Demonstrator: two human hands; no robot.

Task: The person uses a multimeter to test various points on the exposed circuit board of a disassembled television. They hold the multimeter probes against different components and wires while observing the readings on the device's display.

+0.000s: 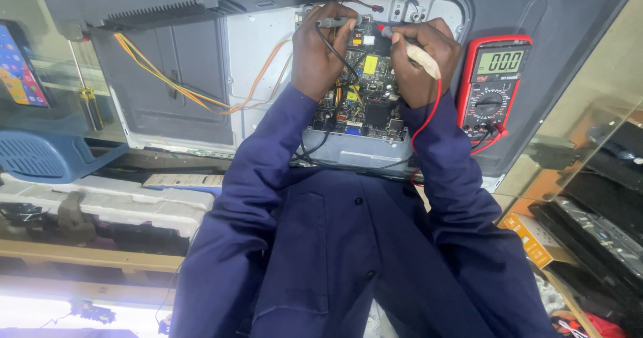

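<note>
Head view: cluttered workshop; left hand (321, 50) fingers grasp black probe (337, 22), right hand (423, 60) fingers red probe (416, 53).

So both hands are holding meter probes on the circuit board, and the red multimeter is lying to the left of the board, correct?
Not quite. The head view shows the red multimeter lying to the right of the circuit board, not the left. The rest holds: the left hand holds the black-leaded probe and the right hand holds the red-leaded probe on the board.

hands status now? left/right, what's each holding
Left hand: closed on the black probe, tip at the circuit board.
Right hand: closed on the red probe, same board.
</note>
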